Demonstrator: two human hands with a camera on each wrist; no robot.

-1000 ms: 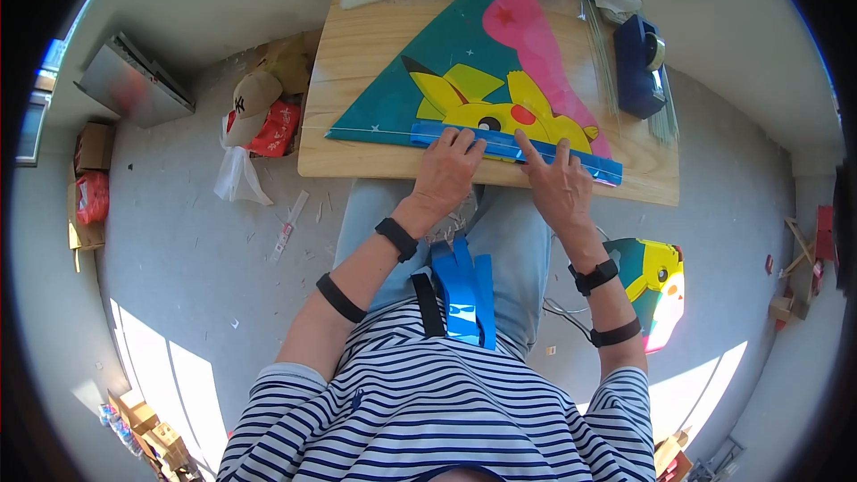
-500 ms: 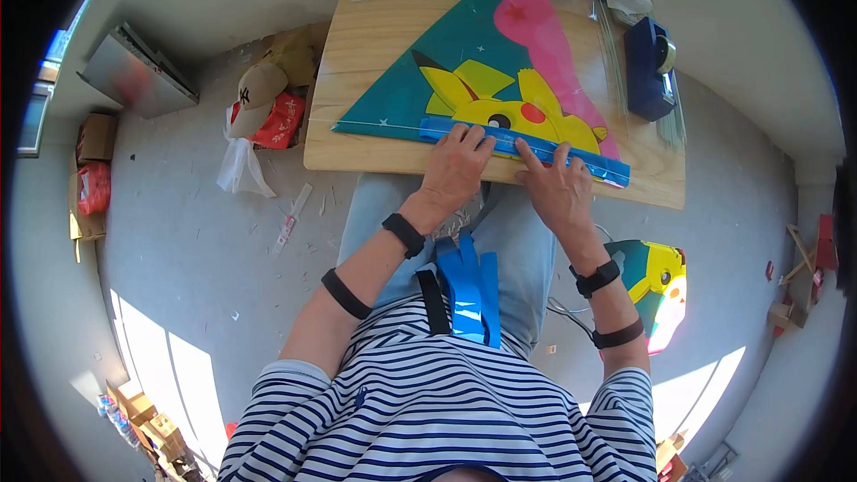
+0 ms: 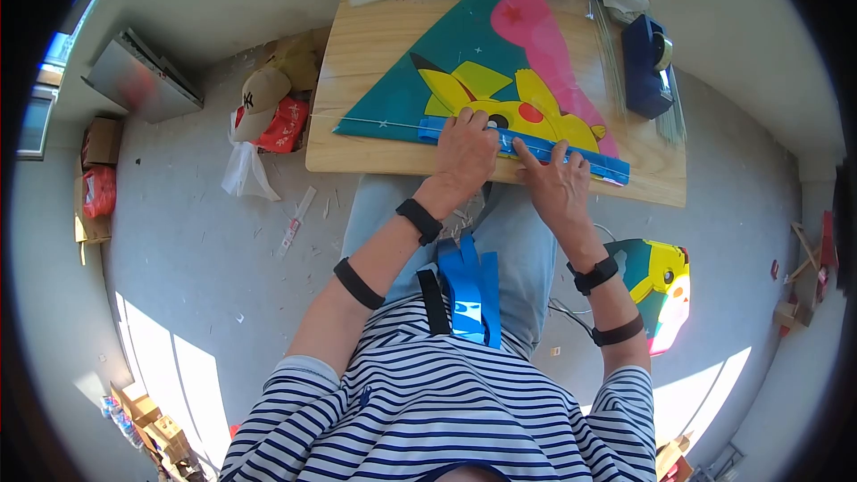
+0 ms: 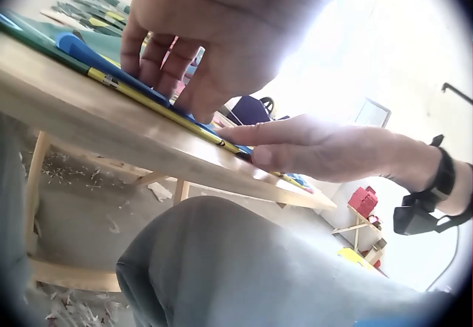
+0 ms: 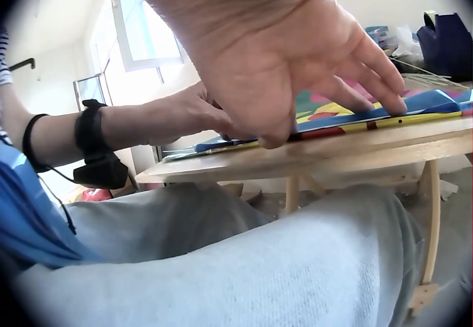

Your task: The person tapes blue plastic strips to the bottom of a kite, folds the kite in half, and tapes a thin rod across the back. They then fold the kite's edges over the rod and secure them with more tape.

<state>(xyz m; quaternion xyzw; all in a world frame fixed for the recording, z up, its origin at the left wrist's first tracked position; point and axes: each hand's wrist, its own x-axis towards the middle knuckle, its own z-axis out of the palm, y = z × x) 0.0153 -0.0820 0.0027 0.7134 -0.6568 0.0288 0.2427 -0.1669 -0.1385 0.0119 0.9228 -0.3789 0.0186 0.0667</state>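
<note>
Left grip [image 3: 466,153] and right grip [image 3: 555,180] are pressing side by side, fingers extended and clasping nothing, on a blue strip [image 3: 589,162] running along the near edge of a teal, pink and yellow cartoon kite [image 3: 420,62] lying on the wooden bench [image 3: 357,45]. A cap [image 3: 259,94] on the floor is showing an NY logo.

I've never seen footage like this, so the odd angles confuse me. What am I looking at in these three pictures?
No machine here: a person wears three cameras. The round picture looks down from the head; the other two look out from each wrist, low across the lap. On the wooden table lies a teal sheet with a yellow cartoon figure, a dark blue tape dispenser beside it. The left hand and right hand press a blue strip flat along the sheet's near edge; neither grips anything.
</note>
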